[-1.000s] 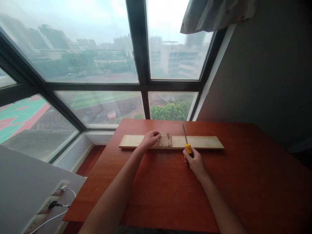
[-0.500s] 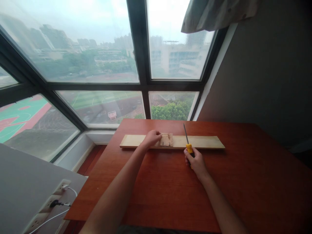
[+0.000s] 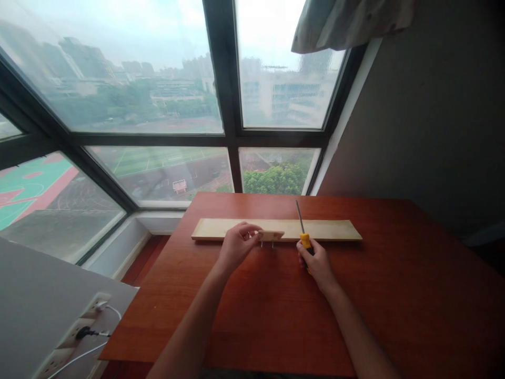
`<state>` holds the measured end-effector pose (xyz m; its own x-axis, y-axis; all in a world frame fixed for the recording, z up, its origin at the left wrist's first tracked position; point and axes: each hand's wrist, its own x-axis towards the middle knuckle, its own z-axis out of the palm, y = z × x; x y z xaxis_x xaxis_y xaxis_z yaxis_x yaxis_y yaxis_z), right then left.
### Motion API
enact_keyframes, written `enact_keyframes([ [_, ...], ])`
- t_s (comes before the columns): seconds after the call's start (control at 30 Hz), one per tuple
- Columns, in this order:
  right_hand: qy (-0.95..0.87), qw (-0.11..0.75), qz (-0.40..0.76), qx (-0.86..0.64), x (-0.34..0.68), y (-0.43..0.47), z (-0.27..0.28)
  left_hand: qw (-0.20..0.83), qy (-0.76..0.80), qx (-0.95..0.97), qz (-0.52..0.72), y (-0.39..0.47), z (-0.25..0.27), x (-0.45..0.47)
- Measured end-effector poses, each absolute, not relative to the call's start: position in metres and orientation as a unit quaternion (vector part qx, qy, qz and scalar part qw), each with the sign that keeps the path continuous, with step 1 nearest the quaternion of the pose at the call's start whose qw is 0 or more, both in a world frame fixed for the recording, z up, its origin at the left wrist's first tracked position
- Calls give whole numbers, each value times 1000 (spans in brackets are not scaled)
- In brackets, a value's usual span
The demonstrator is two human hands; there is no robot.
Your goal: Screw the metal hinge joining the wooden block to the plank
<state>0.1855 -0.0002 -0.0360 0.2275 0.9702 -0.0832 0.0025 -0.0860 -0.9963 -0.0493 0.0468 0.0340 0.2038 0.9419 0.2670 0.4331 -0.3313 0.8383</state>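
Observation:
My left hand (image 3: pixel 239 243) pinches the left edge of a small wooden block (image 3: pixel 272 235), held tilted over the near edge of a long pale board (image 3: pixel 323 229). Two thin metal screws or nails stick out below the block, pointing down. My right hand (image 3: pixel 317 261) is wrapped around the yellow and black handle of a screwdriver (image 3: pixel 304 239). Its metal shaft points up and away, across the board's right half. The long board lies flat, crosswise on the red-brown table (image 3: pixel 276 316).
Large windows (image 3: pixel 150 79) with dark frames stand beyond the table. At the lower left, wall sockets (image 3: pixel 84 332) hold plugs with cables beside the table's left edge. A curtain (image 3: pixel 351 23) hangs at the top right, near a grey wall (image 3: pixel 426 116).
My left hand has drawn the small block nearer and tipped it, so its screws or nails now point down. My right hand with the screwdriver has barely moved.

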Motion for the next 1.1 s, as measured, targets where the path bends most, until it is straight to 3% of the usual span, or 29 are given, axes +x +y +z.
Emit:
enact_keyframes([
  [0.6, -433, 515, 448, -589, 185, -4, -35, 210, 520, 790, 248, -34, -3, -56],
  [1.1, -466, 506, 360, -630, 182, -12, -31, 29, 542, 803, 244, 25, 13, -71],
])
